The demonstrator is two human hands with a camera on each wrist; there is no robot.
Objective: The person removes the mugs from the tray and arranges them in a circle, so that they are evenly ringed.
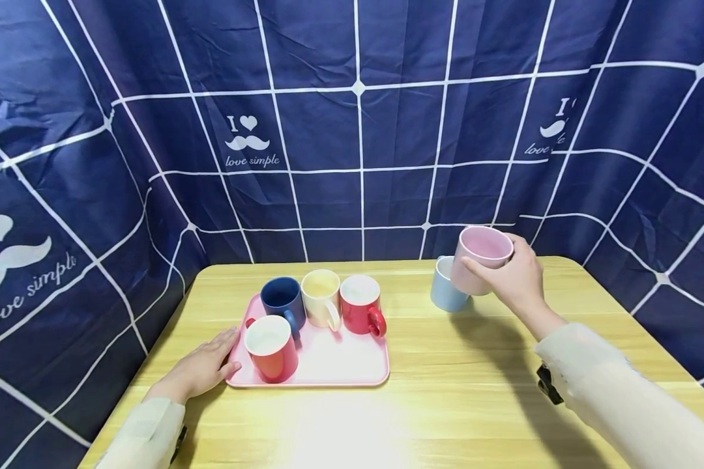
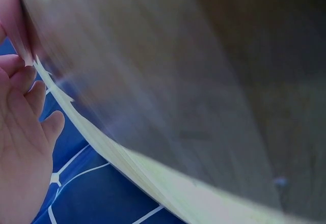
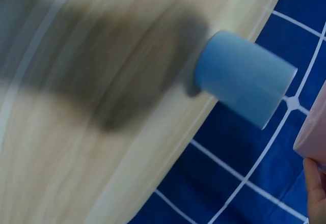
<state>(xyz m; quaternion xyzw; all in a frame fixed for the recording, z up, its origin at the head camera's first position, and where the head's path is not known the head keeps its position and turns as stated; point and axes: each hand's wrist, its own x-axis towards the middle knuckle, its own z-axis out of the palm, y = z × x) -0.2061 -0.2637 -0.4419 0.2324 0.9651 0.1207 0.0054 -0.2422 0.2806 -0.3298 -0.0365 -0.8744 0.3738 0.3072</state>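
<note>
My right hand (image 1: 519,277) grips a pink mug (image 1: 468,279) by its side, lifted above the table and tilted slightly. Just behind it, a light blue mug (image 1: 448,296) stands upright on the table, partly covered by the pink one in the head view. In the right wrist view the blue mug (image 3: 242,76) shows whole, with part of the pink mug (image 3: 313,132) at the right edge. My left hand (image 1: 202,365) lies with fingers extended at the left edge of a pink tray (image 1: 340,358). Its palm (image 2: 23,137) shows in the left wrist view.
On the tray a navy mug (image 1: 281,299), a cream mug (image 1: 319,303) and a red mug (image 1: 358,318) stand along the back. Another red mug (image 1: 276,361) is at the front left. The wooden table (image 1: 434,371) meets a dark blue gridded curtain (image 1: 399,130) behind.
</note>
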